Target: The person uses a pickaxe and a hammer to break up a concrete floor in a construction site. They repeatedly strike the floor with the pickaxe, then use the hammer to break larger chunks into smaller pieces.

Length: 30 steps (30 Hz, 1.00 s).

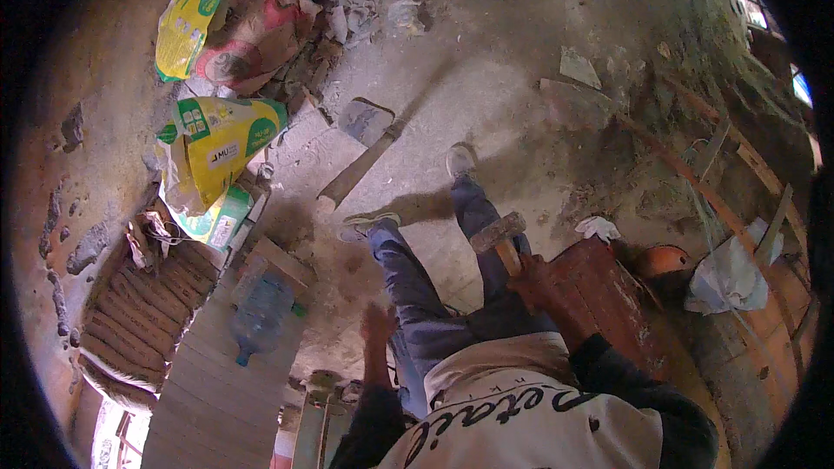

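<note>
My right hand [532,283] is closed around the wooden handle of a heavy hammer [498,232], holding it in front of my right thigh. The hammer's blocky, dusty head points away from me. Beside my left leg hangs my left hand [377,326], low and in shadow; its fingers are too dark to make out, and no object shows in it. A reddish-brown worn panel [599,295] lies just right of my right hand.
A flat-bladed tool [365,120] with a wooden handle lies ahead on the concrete floor. Left are yellow-green sacks [228,141], a blue water jug [261,313] on a board, and rubble [347,0]. Right are wooden planks [695,178], an orange rounded object [664,260] and a white bag [731,278].
</note>
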{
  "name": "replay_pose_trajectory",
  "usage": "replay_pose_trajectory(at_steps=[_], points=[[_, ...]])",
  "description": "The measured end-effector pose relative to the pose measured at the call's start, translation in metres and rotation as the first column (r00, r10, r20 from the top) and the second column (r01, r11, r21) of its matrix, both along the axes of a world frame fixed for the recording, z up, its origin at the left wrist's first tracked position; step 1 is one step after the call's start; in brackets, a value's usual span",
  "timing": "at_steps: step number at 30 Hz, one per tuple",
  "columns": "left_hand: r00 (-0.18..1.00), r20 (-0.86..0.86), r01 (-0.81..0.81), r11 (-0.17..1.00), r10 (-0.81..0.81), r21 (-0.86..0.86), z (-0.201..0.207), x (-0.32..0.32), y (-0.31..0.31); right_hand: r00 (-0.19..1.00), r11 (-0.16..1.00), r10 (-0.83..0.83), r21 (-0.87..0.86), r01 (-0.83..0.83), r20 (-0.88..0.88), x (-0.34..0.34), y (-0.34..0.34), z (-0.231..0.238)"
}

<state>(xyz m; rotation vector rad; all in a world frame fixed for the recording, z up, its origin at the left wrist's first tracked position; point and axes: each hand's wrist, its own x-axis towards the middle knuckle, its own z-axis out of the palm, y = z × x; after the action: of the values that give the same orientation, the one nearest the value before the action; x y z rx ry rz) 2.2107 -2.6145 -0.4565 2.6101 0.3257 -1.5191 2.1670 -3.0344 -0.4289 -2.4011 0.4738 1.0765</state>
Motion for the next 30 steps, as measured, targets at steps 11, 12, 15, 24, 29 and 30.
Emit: replay_pose_trajectory(at_steps=[11,12,15,24,29,30], points=[[0.881,-0.314,-0.426,0.881,0.354,-0.204,0.100,-0.077,-0.040,0.790,0.741,0.602,0.286,-0.608,0.120,0.059,-0.071,0.036],[0.925,-0.274,-0.351,0.869,0.264,-0.349,0.111,-0.073,-0.037,0.790,0.741,0.607,0.294,-0.603,0.091,0.072,-0.074,0.045],[0.810,-0.529,-0.484,0.797,0.253,-0.361,0.150,-0.057,-0.030,0.829,0.841,0.481,0.418,-0.345,-0.285,0.104,-0.096,0.083],[0.865,-0.497,-0.333,0.821,0.070,-0.463,0.120,-0.002,-0.054,0.861,0.875,-0.172,0.328,0.357,-0.480,0.039,-0.043,0.107],[0.627,-0.123,-0.702,0.490,0.769,-0.517,-0.027,0.075,-0.064,0.912,0.921,-0.080,0.319,0.222,-0.403,0.019,-0.024,0.088],[0.536,-0.069,-0.777,0.460,0.841,-0.431,-0.051,0.100,-0.067,0.901,0.918,-0.118,0.300,0.259,-0.418,0.024,-0.017,0.083]])
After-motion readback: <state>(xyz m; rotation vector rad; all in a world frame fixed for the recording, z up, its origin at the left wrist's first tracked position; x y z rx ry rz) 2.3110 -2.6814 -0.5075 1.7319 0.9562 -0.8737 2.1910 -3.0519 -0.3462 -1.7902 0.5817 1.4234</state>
